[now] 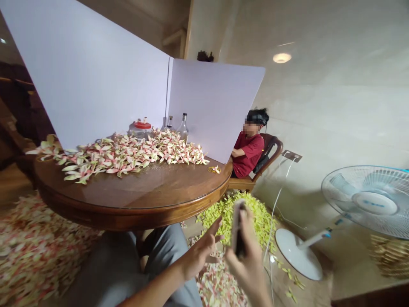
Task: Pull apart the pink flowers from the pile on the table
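My right hand point(249, 251) grips a phone-like object point(238, 228), held upright and edge-on, slightly blurred. Just left of it, my left hand point(201, 251) has its fingers apart and holds nothing; it does not touch the object. Both hands are in front of the round wooden table point(153, 194), low and to its right. Pink and cream artificial-looking flowers point(111, 155) lie heaped on the tabletop. A small tied piece with yellow bands point(214, 169) rests near the table's right edge.
White panels point(204, 102) stand behind a red-lidded jar point(140, 128) and glass bottles point(183, 128). A person in red point(251, 151) sits beyond. Yellow-green pieces point(255, 213) and pink ones point(38, 256) cover parts of the floor. A fan point(373, 202) and cable point(276, 204) are at right.
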A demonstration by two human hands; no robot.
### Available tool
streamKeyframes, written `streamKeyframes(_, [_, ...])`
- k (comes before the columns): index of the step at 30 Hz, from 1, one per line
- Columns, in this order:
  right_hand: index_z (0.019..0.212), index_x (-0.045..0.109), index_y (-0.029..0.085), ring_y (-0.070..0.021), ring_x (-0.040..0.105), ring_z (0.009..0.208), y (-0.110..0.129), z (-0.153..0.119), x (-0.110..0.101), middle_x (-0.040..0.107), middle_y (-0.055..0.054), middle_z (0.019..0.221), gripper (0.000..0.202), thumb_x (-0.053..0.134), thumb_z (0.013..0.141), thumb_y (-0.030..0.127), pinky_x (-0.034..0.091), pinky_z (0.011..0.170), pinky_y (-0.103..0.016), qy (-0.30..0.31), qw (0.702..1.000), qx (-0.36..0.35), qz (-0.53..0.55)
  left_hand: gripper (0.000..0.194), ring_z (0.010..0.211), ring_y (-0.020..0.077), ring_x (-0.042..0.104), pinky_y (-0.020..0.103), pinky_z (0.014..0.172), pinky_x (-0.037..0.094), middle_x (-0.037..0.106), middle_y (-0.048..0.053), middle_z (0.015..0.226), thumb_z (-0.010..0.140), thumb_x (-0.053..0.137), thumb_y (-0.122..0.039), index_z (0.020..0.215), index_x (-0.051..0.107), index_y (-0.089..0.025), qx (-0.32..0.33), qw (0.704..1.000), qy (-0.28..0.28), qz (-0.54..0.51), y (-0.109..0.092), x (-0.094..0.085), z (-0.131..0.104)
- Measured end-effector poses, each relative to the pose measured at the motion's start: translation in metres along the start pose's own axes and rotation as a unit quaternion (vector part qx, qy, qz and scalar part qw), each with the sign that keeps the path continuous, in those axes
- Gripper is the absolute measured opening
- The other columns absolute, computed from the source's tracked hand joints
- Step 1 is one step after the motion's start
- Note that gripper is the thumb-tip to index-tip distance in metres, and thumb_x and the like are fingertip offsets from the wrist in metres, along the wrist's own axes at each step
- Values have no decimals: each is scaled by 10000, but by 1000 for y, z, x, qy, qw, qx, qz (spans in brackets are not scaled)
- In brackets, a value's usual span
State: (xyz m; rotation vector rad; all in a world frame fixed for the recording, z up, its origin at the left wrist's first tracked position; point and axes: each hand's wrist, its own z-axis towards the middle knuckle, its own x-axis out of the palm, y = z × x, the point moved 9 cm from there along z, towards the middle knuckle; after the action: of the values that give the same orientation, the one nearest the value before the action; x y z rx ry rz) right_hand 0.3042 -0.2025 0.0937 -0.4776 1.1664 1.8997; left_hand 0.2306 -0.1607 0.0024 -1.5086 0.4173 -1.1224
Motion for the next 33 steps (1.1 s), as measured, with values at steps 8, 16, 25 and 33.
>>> streamKeyframes(8, [1573,286,342,-293,201,1537,26,9,69,307,-40,1634,677,527,967,522,69,1246,-593,215,963,43,158,646,1263,317,599,462,1097,451,669,145,1305,941,522,-606,1428,543,-182,-37,917,-209,-339,14,-57,-50])
streamKeyframes(16, [1466,442,326,-293,529,1354,-36,-8,37,502,-115,1515,503,487,994,494,371,1149,-562,77,940,143,301,586,1030,260,661,355,767,572,643,129,1318,949,492,-622,1327,606,-189,86,920,-183,-336,-49,-78,-63])
streamKeyframes(25, [1463,420,330,-281,588,1292,-43,-18,48,527,-124,1488,505,501,989,486,505,1037,-465,76,942,149,291,688,906,214,596,337,691,523,627,135,1167,945,420,-683,1297,610,-123,115,918,-77,-372,-79,-63,-68])
streamKeyframes(33, [1422,496,345,-274,614,1250,-19,-16,51,609,-88,1406,428,485,1006,444,493,1040,-456,152,959,95,221,717,972,260,612,374,724,535,621,165,1240,952,378,-690,1330,596,-121,114,929,-63,-346,-83,-58,-72])
